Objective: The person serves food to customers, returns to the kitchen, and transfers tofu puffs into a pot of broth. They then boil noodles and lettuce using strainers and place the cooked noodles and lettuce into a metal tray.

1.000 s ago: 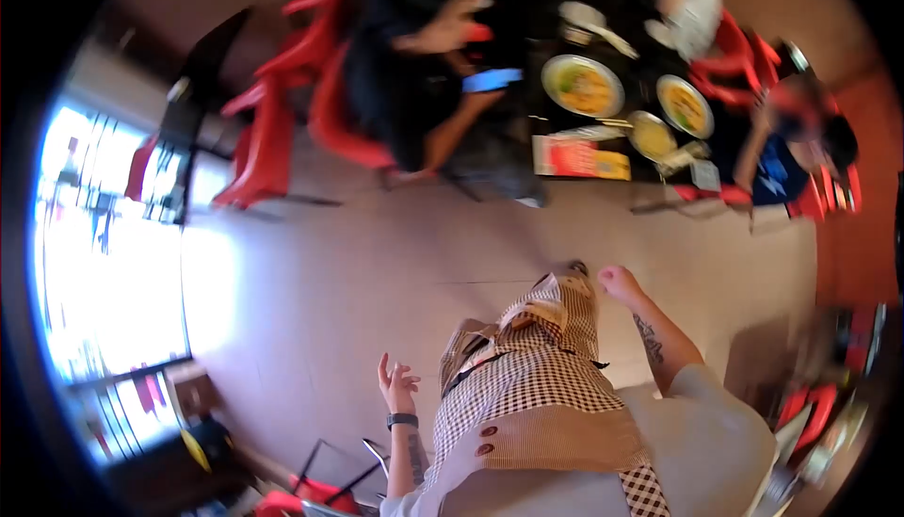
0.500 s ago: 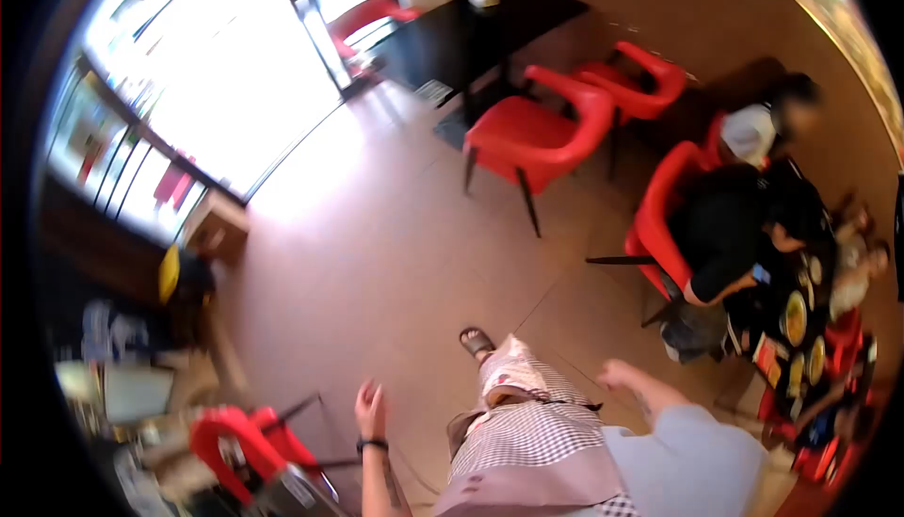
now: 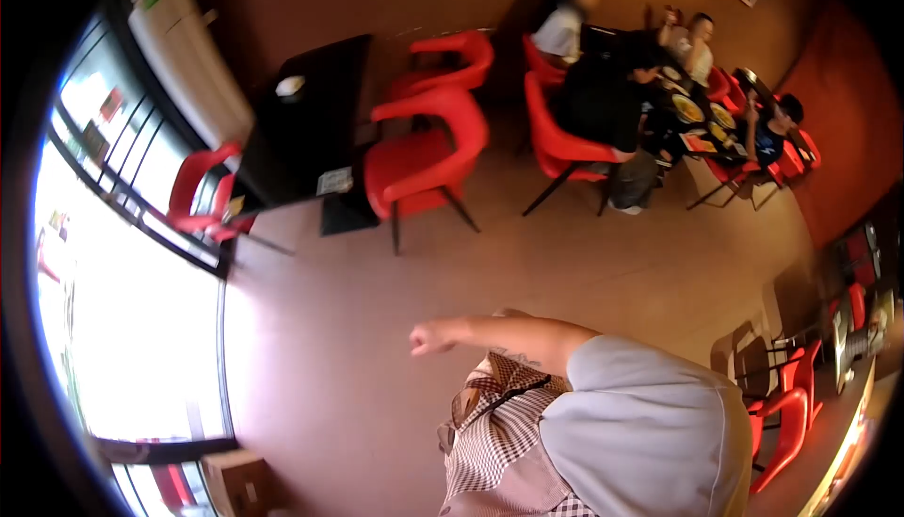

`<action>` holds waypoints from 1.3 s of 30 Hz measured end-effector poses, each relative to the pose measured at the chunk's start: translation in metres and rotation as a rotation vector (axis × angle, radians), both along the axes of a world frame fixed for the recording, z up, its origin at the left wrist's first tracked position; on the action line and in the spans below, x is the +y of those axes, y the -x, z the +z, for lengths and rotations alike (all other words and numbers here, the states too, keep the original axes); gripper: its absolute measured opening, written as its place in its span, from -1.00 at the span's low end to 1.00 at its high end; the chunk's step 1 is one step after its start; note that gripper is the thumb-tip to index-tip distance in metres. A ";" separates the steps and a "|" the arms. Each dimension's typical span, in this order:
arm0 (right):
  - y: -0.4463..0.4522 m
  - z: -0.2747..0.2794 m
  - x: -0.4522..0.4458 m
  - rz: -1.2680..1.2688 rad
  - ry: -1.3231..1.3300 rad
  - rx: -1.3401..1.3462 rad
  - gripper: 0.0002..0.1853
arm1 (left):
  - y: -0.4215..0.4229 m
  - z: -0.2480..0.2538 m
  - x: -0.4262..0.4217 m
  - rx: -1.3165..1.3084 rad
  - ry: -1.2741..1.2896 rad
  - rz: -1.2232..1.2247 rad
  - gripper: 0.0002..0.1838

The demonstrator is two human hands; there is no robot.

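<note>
My right hand (image 3: 433,336) reaches across in front of my body, its fingers curled in and nothing seen in them. A grey short sleeve (image 3: 650,413) covers the upper arm. Below the forearm is the brown-and-white checked apron (image 3: 499,423) that I wear, apart from the fingers. Under the hand lies bare floor tile. My left hand is out of view.
A dark table (image 3: 315,93) with a white item (image 3: 290,87) on it stands at upper left among red chairs (image 3: 428,154). People sit round a table with plates of food (image 3: 687,110) at upper right. A bright glass doorway (image 3: 141,329) is at left, a cardboard box (image 3: 243,481) at lower left.
My view has swung to the right, so the doorway and seated people appear further left. My right arm has come across my body. My left hand has left the view.
</note>
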State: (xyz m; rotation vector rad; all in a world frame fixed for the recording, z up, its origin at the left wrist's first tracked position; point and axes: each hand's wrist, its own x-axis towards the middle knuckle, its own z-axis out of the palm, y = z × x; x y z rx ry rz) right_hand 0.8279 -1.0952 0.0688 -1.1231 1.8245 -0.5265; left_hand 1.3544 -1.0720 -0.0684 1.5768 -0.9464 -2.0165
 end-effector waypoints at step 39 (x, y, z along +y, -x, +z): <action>-1.758 -0.057 -0.658 1.352 -0.351 0.123 -0.62 | -1.416 0.434 -0.550 -0.164 1.564 -0.160 -0.29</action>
